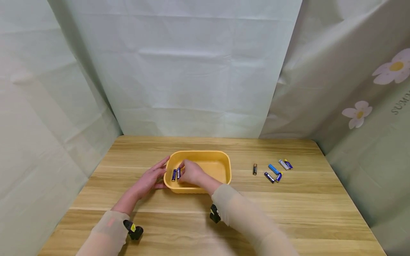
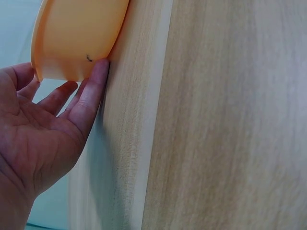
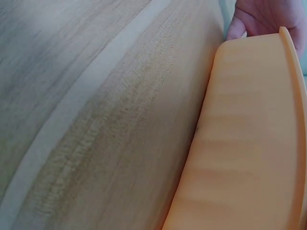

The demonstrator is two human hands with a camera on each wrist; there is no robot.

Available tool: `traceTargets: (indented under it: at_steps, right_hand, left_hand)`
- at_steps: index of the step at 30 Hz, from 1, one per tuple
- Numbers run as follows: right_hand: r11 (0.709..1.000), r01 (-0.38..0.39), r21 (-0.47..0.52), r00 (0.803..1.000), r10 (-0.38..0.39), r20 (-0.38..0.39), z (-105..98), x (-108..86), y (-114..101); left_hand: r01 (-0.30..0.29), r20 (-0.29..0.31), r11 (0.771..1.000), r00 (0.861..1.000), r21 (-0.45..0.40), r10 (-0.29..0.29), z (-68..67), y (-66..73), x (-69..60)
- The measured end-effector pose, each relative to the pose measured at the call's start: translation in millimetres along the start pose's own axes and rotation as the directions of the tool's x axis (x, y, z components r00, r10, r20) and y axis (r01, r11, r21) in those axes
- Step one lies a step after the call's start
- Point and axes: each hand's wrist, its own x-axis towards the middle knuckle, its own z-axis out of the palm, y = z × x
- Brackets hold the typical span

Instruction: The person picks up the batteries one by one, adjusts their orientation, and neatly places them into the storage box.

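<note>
A yellow plastic bin (image 1: 221,153) stands on the wooden table. My left hand (image 1: 150,180) touches its left end with spread fingers; in the left wrist view, the fingertips (image 2: 100,67) rest against the outer wall. Reaching over the near rim, my right hand (image 1: 192,173) is down inside the bin. Its fingers pinch a blue and silver battery (image 1: 178,173) near the bin's left side. Just left of that lies another dark blue battery (image 1: 174,175). In the right wrist view the bin's outer side wall (image 3: 244,134) hides the right hand's fingers.
Right of the bin, a black and copper battery (image 1: 255,169) lies by itself. Farther right are several loose batteries, among them a light blue one (image 1: 273,169), a white one (image 1: 283,164) and a dark one (image 1: 269,177). Pale cloth (image 1: 192,71) hangs behind the table.
</note>
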Motion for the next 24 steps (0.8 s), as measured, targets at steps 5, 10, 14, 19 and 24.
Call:
traceTargets:
  at_steps: [5, 10, 14, 19, 24]
  right_hand:
    - [1.0, -0.009, -0.019, 1.0, 0.009, -0.006, 0.2, -2.6, -3.3]
    - [0.999, 0.002, -0.048, 1.0, -0.003, -0.013, 1.4, -3.0, -4.8]
    - [0.997, 0.007, -0.072, 1.0, -0.008, -0.017, 2.9, -1.4, -3.7]
    - [0.995, 0.011, -0.098, 1.0, -0.014, -0.026, 4.2, 0.1, -2.8]
    - [0.995, 0.006, -0.102, 1.0, -0.008, -0.02, 4.3, 0.2, -3.0]
  left_hand:
    - [-0.007, 0.003, 1.0, 1.0, -0.007, 0.007, 0.0, -0.1, -0.6]
    - [-0.013, 0.01, 1.0, 1.0, -0.012, 0.013, -0.8, -0.6, -0.6]
    - [-0.016, 0.016, 1.0, 1.0, -0.003, 0.016, -0.6, -0.4, -0.5]
    - [-0.011, 0.018, 1.0, 1.0, -0.006, 0.011, -0.4, 0.6, 0.0]
    - [-0.011, 0.021, 1.0, 1.0, -0.01, 0.011, -0.9, 0.0, 0.4]
